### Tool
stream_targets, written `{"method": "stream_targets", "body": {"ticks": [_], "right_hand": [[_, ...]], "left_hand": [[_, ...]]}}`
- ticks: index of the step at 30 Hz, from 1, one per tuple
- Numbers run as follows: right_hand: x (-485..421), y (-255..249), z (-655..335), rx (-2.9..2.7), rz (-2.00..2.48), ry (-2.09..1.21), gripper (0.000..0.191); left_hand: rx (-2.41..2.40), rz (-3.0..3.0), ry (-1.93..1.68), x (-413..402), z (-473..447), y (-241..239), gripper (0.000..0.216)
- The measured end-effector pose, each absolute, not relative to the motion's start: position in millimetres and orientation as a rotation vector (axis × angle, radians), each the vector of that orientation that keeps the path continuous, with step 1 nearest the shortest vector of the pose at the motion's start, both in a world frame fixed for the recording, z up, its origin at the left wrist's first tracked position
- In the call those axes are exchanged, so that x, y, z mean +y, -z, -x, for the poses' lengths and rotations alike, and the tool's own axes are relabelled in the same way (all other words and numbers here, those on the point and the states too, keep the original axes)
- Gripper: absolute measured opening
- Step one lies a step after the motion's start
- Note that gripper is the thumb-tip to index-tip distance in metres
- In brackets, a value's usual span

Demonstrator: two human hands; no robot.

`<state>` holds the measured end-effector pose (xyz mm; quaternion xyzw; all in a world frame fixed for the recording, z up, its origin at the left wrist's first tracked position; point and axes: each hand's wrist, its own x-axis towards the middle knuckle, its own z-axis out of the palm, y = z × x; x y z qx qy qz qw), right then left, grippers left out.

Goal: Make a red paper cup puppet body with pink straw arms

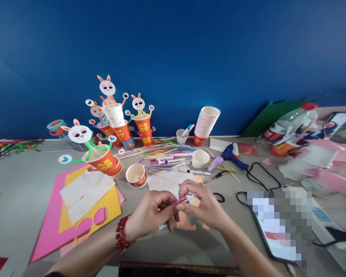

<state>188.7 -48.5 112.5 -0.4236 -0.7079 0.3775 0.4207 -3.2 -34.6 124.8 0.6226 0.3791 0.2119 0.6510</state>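
Both my hands meet over the grey table near its front edge. My left hand (151,215), with a red bead bracelet on the wrist, is closed around one end of a thin pink stick (181,200). My right hand (203,206) pinches the stick's other end with curled fingers. Under the hands lie a white paper sheet (168,181) and an orange paper piece (186,222). A small red paper cup (136,175) stands just beyond my left hand.
Paper-cup rabbit figures (115,115) stand at the back left, beside pink and yellow card sheets (75,207). Coloured straws and pens (170,154), a cup stack (206,125), a blue glue gun (232,156) with a black cable and a phone (279,227) lie to the right.
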Motion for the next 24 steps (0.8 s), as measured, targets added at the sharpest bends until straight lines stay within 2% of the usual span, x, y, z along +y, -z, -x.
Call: {"method": "stream_targets", "body": {"ticks": [5,10,15,21,24], "right_hand": [[-47.3,-110.4,-187.9,-1.736,0.990,-0.950,0.038],[-45.5,-108.8,-192.2,-1.795,1.008,-1.051,0.036],[-45.1,-107.3,-188.0,-1.767,0.959,-0.881,0.036],[-43.5,-105.9,-188.6,-1.759,0.965,-1.026,0.035],[-44.6,-105.8,-187.1,-1.760,0.979,-0.942,0.033]], "left_hand": [[0.854,-1.420,-0.455,-34.5,4.2,-123.5,0.021],[0.836,-1.416,-0.457,-34.1,5.3,-122.5,0.029],[0.828,-1.365,-0.442,-33.3,5.3,-117.6,0.031],[0.806,-1.306,-0.439,-31.1,7.1,-117.2,0.037],[0.801,-1.305,-0.425,-31.3,7.4,-115.9,0.036]]}}
